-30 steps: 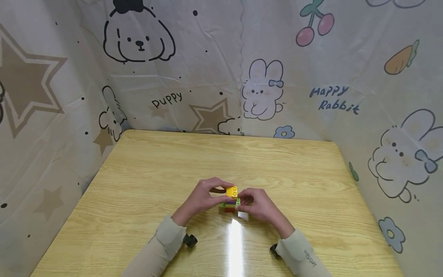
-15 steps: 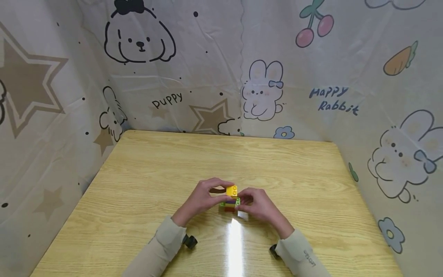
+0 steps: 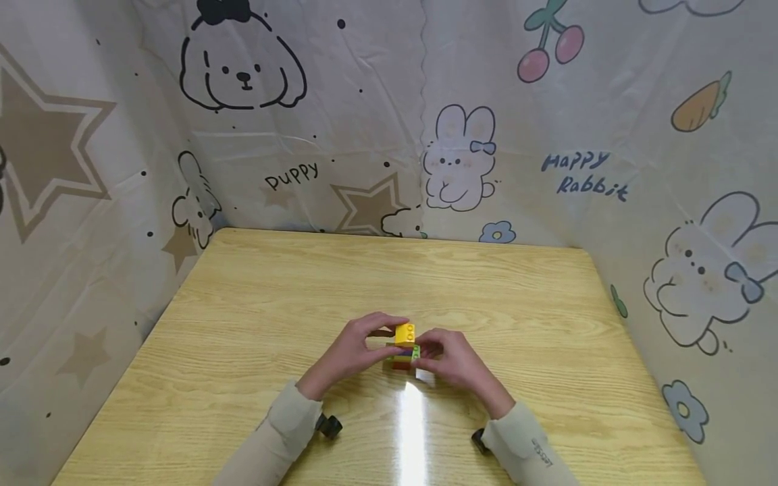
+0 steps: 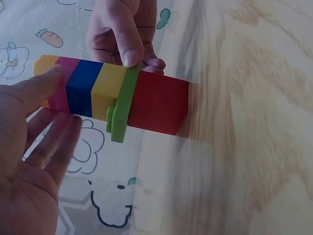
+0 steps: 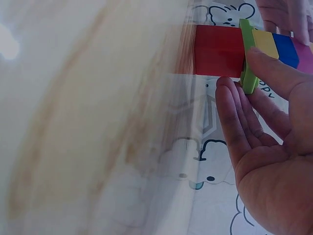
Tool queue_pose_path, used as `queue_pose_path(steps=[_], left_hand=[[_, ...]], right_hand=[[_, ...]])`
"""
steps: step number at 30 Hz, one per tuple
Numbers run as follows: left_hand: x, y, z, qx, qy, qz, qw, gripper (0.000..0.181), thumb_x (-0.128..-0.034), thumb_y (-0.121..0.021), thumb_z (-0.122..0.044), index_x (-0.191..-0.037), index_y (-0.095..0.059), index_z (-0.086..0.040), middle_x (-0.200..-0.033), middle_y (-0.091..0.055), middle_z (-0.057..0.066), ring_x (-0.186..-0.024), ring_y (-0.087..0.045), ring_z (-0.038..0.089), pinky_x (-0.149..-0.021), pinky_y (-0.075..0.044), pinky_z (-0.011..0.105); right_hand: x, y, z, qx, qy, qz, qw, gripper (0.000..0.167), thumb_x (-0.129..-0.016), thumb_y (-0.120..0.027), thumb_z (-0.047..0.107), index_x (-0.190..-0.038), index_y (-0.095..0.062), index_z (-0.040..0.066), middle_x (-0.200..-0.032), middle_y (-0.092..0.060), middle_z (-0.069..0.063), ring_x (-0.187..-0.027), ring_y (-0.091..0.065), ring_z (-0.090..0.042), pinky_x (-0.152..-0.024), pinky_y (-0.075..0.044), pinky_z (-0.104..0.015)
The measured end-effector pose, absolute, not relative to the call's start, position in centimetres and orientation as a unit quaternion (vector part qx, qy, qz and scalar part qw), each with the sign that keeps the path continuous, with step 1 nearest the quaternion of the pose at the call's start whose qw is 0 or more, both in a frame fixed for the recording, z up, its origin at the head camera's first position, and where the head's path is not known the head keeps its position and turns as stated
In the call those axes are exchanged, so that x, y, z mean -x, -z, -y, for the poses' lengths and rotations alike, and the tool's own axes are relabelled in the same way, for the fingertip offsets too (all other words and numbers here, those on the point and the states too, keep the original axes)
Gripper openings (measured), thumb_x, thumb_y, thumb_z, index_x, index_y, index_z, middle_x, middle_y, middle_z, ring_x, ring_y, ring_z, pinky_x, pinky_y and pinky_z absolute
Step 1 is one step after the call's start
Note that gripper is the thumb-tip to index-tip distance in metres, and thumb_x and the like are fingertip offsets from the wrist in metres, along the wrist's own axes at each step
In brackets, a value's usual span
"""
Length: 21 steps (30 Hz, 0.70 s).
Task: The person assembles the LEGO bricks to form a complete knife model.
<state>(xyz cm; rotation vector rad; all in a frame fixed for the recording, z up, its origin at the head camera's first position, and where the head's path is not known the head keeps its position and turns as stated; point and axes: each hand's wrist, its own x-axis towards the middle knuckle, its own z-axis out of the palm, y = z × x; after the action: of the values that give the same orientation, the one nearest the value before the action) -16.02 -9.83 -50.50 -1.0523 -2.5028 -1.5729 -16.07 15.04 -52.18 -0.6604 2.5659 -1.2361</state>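
Observation:
A tower of toy building blocks stands upright on the table between the two hands. From the table up it has a red block [image 4: 159, 103], a thin green plate [image 4: 125, 105], a yellow block [image 4: 106, 88], a blue block [image 4: 83, 88], a pink block [image 4: 61, 93] and a yellow top block [image 3: 404, 335]. My left hand [image 3: 352, 347] grips the tower near its top, its thumb on the pink block. Lower down, my right hand [image 3: 452, 356] pinches the projecting end of the green plate, thumb above and fingers below. Parts of both hands' fingers are hidden.
The wood-grain table [image 3: 292, 277] reaches back to a printed curtain [image 3: 365, 121], which also hangs along both sides. A bright light reflection lies on the tabletop in front of the tower. Dark wrist cameras [image 3: 329, 426] sit at both cuffs.

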Motion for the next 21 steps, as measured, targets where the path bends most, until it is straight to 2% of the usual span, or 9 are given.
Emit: queue_pose_path(steps=[5, 14, 21], left_hand=[[16.0, 51.2, 10.4, 0.315, 0.473, 0.823, -0.021, 0.057, -0.0901, -0.082, -0.014, -0.143, -0.061, -0.012, -0.134, -0.067, 0.003, -0.115, -0.069, 0.023, -0.099, -0.059, 0.037], [15.8, 52.1, 11.2, 0.280, 0.430, 0.855, -0.068, 0.042, -0.0923, -0.080, -0.018, -0.131, -0.068, -0.010, -0.125, -0.072, 0.007, -0.106, -0.072, 0.022, -0.094, -0.061, 0.036], [15.9, 52.4, 11.2, 0.280, 0.423, 0.859, -0.069, 0.037, -0.0923, -0.080, -0.015, -0.127, -0.070, -0.009, -0.122, -0.073, 0.007, -0.102, -0.072, 0.020, -0.092, -0.061, 0.031]], right_hand=[[16.0, 52.1, -15.0, 0.221, 0.420, -0.873, 0.110, 0.028, -0.090, -0.082, 0.018, -0.114, -0.075, 0.006, -0.104, -0.074, -0.002, -0.089, -0.069, -0.010, -0.079, -0.059, -0.023], [16.0, 52.1, -14.9, 0.213, 0.424, -0.873, 0.114, 0.027, -0.089, -0.083, 0.018, -0.113, -0.076, 0.007, -0.105, -0.074, -0.002, -0.088, -0.069, -0.010, -0.079, -0.059, -0.023], [16.0, 52.1, -14.9, 0.214, 0.430, -0.870, 0.114, 0.027, -0.089, -0.083, 0.018, -0.113, -0.076, 0.007, -0.104, -0.073, -0.003, -0.088, -0.069, -0.010, -0.078, -0.059, -0.022]])
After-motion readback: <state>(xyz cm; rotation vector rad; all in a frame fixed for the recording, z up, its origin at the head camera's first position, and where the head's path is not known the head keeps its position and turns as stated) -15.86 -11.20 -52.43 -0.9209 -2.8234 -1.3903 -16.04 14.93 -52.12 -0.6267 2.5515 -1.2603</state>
